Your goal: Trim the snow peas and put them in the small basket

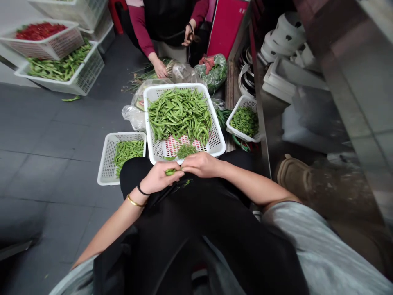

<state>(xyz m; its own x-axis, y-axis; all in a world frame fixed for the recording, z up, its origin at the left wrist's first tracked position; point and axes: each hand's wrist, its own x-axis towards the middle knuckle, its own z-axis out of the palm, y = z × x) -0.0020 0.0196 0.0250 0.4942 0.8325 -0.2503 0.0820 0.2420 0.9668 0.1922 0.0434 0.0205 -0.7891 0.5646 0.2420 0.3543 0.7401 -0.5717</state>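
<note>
Our grip clamps green pods (pixel 170 172) mid-frame: left hand (pixel 161 176) wrapped around them, right hand (pixel 201 164) pinching at one end, just below the white basket (pixel 216 134). We seem to be trimming tips; the next move calls for a light snap.

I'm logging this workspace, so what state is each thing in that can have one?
Left hand: closed on green pods
Right hand: bunched fingers, grip unclear
Large white basket: upright, partly filled
Small left basket: upright, partly filled
Small right basket: holding greens
Red-filled basket: stacked on another basket
Co-worker's dark tool: held; open or shut unclear
</note>
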